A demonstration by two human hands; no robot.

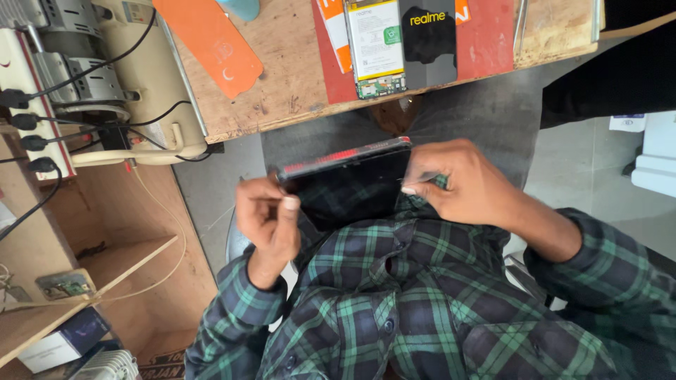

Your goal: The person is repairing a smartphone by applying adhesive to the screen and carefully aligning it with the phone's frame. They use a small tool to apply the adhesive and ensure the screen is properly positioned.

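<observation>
A black phone with a glossy dark screen and a red strip along its far edge [343, 184] rests over my lap, against my green plaid shirt. My left hand [267, 222] is at its left edge, thumb and fingers pinched together at the corner; whether they hold something small I cannot tell. My right hand [468, 186] grips the phone's right edge, fingers curled over the screen side.
The wooden table [282, 91] ahead carries a red mat [489, 39], an opened phone with its battery exposed [374, 46], a black back cover [427, 42] and an orange cover [208, 42]. At left stand a beige machine [137, 77], a power strip with plugs [32, 105], and wooden shelves [105, 260].
</observation>
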